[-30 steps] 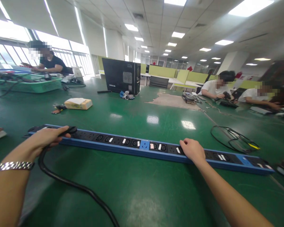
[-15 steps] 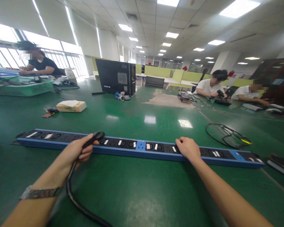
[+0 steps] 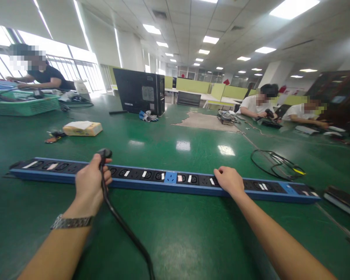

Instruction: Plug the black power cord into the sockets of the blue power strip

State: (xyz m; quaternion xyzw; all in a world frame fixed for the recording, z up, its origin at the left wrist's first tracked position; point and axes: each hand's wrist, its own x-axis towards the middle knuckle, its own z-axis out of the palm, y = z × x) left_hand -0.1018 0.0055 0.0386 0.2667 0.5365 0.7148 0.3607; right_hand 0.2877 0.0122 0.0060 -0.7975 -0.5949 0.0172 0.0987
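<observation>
A long blue and black power strip lies across the green table in front of me. My left hand is closed round a black plug whose thick black cable trails down toward me. The plug is held upright just above the strip's left part. My right hand rests on the strip right of its middle, fingers curled over the top.
A yellow tissue box and a black computer case stand farther back. A loose black cable coil lies at right. A green basket sits far left. Other people sit at the far left and far right.
My left hand moved rightward along the strip from its left end, then lifted the plug upright. My right hand stayed on the strip.
</observation>
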